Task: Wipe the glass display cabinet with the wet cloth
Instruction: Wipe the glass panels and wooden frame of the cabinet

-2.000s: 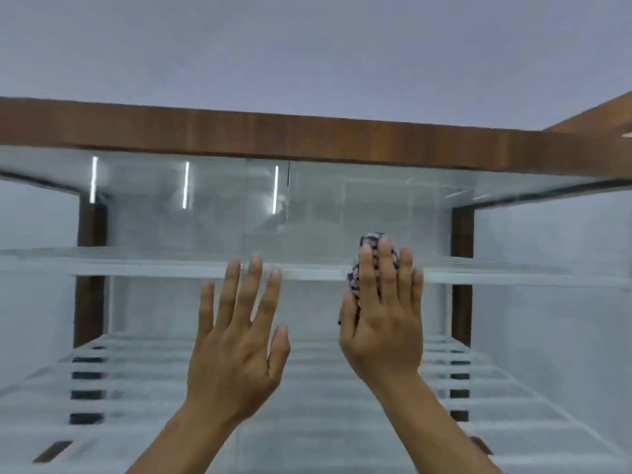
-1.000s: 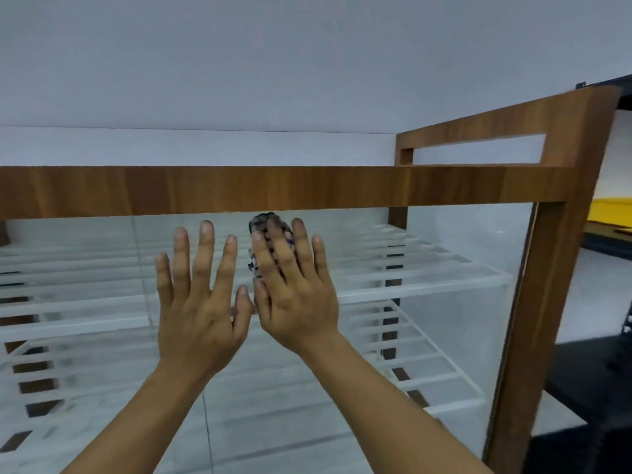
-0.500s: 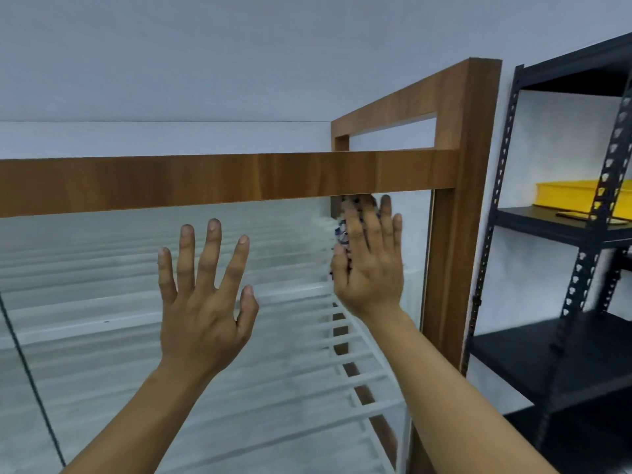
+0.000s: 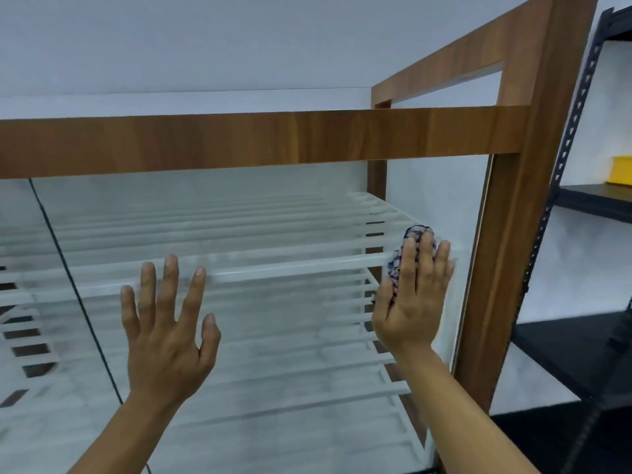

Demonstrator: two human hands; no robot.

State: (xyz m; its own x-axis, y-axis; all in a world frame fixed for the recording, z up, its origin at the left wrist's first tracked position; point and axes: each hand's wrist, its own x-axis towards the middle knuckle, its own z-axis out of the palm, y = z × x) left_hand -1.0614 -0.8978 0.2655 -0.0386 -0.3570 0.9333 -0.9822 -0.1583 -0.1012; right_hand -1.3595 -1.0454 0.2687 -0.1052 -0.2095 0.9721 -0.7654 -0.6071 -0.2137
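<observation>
The glass display cabinet has a brown wooden frame (image 4: 260, 138) and a large front glass pane (image 4: 273, 336) with white slatted shelves behind it. My right hand (image 4: 413, 299) lies flat with straight fingers near the pane's right edge, pressing a blue-and-white patterned cloth (image 4: 410, 239) against the glass. Only the cloth's top and left edge show past my fingers. My left hand (image 4: 167, 326) is spread flat against the glass to the left, with nothing under it.
A wooden upright post (image 4: 513, 234) borders the pane just right of my right hand. Beyond it stands a black metal rack (image 4: 581, 206) with a yellow bin (image 4: 620, 171) on a shelf. A dark seam (image 4: 75, 292) crosses the glass at left.
My right hand has slid the cloth from the pane's middle to its right edge, then down from under the top rail. The left hand stayed flat on the glass; my view turned right.
</observation>
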